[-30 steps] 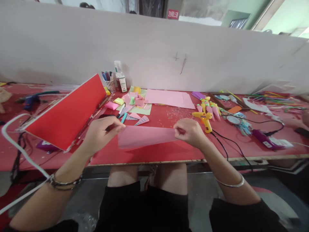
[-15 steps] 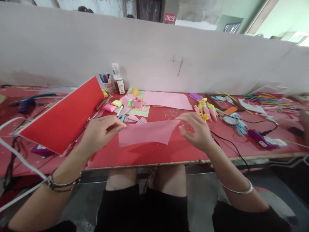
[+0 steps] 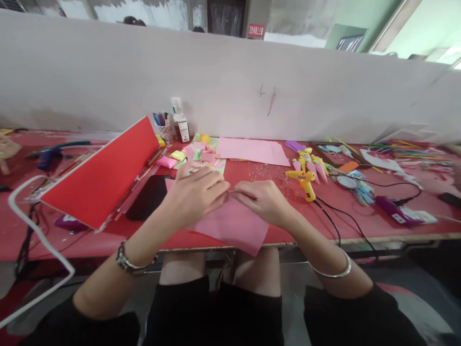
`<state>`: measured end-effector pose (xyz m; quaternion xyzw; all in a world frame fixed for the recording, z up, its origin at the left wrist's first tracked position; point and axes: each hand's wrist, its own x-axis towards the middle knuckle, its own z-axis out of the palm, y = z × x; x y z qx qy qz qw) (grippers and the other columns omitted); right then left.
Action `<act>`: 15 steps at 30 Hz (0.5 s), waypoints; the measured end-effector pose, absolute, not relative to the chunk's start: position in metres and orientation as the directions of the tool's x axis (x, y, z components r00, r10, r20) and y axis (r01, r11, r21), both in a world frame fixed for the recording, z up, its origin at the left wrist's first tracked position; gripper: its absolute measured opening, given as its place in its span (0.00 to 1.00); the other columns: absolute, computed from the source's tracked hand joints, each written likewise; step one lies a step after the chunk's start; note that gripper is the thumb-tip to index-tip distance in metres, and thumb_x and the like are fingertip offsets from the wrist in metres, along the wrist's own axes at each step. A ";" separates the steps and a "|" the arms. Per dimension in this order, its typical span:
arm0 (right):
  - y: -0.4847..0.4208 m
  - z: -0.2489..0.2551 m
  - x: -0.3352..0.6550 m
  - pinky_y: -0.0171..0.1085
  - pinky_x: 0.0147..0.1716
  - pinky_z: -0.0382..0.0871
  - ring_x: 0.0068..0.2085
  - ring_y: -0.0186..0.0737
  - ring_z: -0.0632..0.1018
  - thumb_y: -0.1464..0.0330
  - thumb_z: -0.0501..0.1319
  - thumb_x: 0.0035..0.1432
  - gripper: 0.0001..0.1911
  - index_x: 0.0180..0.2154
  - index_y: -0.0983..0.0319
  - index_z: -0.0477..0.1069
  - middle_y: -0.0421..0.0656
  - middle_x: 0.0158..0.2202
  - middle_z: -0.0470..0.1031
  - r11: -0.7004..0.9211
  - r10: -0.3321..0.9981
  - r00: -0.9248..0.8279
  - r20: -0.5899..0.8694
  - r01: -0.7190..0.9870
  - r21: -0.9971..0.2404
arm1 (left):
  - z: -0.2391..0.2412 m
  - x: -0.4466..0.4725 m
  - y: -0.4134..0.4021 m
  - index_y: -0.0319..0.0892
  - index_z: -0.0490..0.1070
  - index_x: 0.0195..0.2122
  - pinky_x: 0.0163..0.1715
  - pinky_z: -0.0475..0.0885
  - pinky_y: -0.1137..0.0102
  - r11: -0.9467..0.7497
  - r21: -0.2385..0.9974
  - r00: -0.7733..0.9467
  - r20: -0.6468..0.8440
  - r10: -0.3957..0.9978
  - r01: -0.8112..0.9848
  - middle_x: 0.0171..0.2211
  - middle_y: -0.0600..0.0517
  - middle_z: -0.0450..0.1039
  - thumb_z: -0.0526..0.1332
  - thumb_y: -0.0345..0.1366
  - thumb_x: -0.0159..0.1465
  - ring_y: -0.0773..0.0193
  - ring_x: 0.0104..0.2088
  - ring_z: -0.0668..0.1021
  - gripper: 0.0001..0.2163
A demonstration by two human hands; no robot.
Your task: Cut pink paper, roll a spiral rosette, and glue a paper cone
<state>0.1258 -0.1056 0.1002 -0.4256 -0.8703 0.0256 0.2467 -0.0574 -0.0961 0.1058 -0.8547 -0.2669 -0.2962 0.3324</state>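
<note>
Both hands meet at the upper edge of a pink sheet of paper [image 3: 234, 223], which hangs below them with one corner past the table's front edge. My left hand [image 3: 196, 194] is closed on that edge, its fingertips pinched together. Close beside it, my right hand [image 3: 264, 199] pinches the same edge between thumb and fingers. The fingers partly hide the paper where they grip it. Left of my left hand lies a black phone [image 3: 147, 199]. A yellow glue gun [image 3: 305, 182] rests to the right of my right hand.
A red board [image 3: 104, 178] leans at the left. Behind the hands are pink sheets [image 3: 252, 150], paper scraps [image 3: 207, 154], a bottle [image 3: 181, 125] and a pen cup [image 3: 165, 132]. Carrot-like pieces [image 3: 319, 168] and cables [image 3: 334, 221] lie on the right. A white cable [image 3: 39, 230] loops at left.
My hands have come together from the sheet's two ends to its middle. The paper now hangs lower and nearer to me. The phone and glue gun are uncovered.
</note>
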 end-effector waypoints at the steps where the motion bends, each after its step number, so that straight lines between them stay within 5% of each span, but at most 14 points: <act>1: -0.106 0.102 0.123 0.28 0.22 0.52 0.20 0.28 0.65 0.65 0.50 0.57 0.13 0.25 0.63 0.67 0.37 0.19 0.68 0.638 0.755 -0.514 0.408 0.721 -0.272 | 0.105 -0.053 -0.095 0.42 0.65 0.24 0.35 0.59 0.68 -0.649 -0.421 0.694 0.680 0.236 0.633 0.22 0.57 0.70 0.52 0.31 0.59 0.68 0.26 0.71 0.07; 9: -0.109 0.105 0.127 0.27 0.21 0.51 0.19 0.26 0.60 0.66 0.50 0.56 0.13 0.22 0.64 0.64 0.35 0.18 0.61 0.647 0.759 -0.508 0.406 0.660 -0.382 | 0.100 -0.052 -0.085 0.41 0.61 0.18 0.28 0.61 0.72 -0.627 -0.511 0.708 0.699 0.094 0.588 0.13 0.61 0.64 0.51 0.26 0.55 0.73 0.16 0.66 0.10; 15: -0.119 0.108 0.150 0.26 0.22 0.54 0.20 0.25 0.63 0.67 0.52 0.55 0.12 0.23 0.64 0.64 0.36 0.18 0.64 0.613 0.790 -0.494 0.363 0.648 -0.452 | 0.094 -0.089 -0.082 0.43 0.63 0.18 0.25 0.61 0.73 -0.638 -0.543 0.766 0.632 0.117 0.545 0.11 0.61 0.62 0.51 0.25 0.55 0.72 0.15 0.62 0.11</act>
